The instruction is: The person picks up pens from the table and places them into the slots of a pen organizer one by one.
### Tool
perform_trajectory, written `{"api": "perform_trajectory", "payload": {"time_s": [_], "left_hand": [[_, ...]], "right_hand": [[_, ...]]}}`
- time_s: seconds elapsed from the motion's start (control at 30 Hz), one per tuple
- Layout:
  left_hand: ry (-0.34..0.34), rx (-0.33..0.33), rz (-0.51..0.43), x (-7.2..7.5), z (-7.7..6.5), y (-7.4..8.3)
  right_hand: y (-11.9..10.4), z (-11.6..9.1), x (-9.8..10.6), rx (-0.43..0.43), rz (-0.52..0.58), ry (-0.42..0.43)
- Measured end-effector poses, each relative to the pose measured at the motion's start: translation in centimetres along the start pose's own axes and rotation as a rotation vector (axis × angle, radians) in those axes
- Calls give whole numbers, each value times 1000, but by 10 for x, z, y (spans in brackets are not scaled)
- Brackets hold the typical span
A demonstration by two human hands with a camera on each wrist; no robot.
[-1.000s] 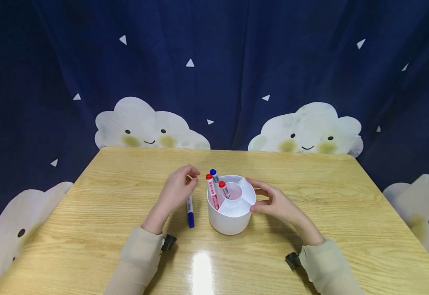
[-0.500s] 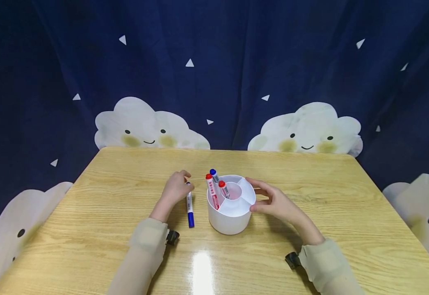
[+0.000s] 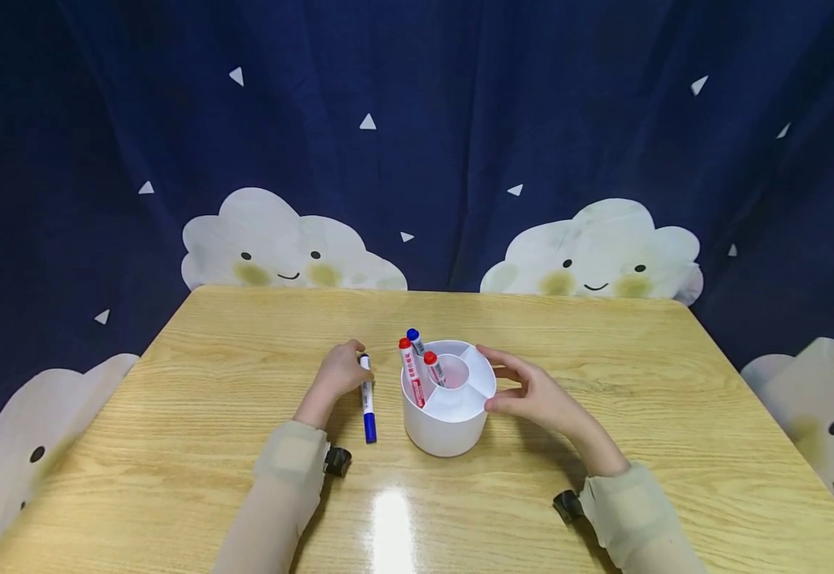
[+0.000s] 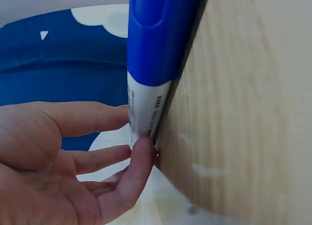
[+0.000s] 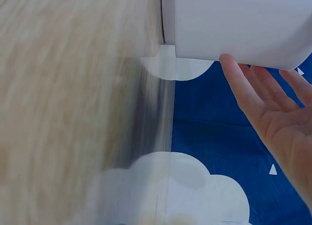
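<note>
A blue-capped marker (image 3: 367,405) lies on the wooden table, left of the white pen organizer (image 3: 440,434). My left hand (image 3: 338,373) is at the marker's far end; in the left wrist view its thumb and fingers (image 4: 140,159) pinch the barrel from both sides. The round organizer stands upright, with divided sections around a central cup. Two red-capped markers and one blue-capped marker lean in it, among them a red marker (image 3: 411,371) at the left. My right hand (image 3: 535,392) holds the organizer's right side, thumb and fingers spread round the rim.
The wooden table (image 3: 603,359) reaches back to a dark blue curtain (image 3: 460,143) with white clouds. A dark wrist device (image 3: 338,461) is on the left cuff and another wrist device (image 3: 568,505) on the right.
My left hand has drawn back from beside the organizer, down and left, and its fingers have come together on the loose marker. My right hand and the organizer stay put.
</note>
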State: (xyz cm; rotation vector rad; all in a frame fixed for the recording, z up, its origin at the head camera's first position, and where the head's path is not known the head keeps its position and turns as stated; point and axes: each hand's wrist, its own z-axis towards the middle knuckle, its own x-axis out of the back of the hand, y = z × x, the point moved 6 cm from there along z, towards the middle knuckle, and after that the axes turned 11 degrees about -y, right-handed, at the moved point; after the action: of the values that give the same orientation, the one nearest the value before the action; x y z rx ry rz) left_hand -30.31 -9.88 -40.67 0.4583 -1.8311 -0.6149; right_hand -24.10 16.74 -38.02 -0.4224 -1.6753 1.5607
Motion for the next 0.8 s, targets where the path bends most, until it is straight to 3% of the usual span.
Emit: {"api": "perform_trajectory", "payload": {"time_s": [0.17, 0.43, 0.8], "left_hand": [[-27, 1, -64, -3, 0, 0], [-14, 13, -128, -3, -1, -4], [116, -24, -158, 9, -9, 3]], "right_hand": [[0, 0, 0, 7, -5, 2], [0, 0, 0, 6, -4, 1], [0, 0, 0, -1, -4, 2]]}}
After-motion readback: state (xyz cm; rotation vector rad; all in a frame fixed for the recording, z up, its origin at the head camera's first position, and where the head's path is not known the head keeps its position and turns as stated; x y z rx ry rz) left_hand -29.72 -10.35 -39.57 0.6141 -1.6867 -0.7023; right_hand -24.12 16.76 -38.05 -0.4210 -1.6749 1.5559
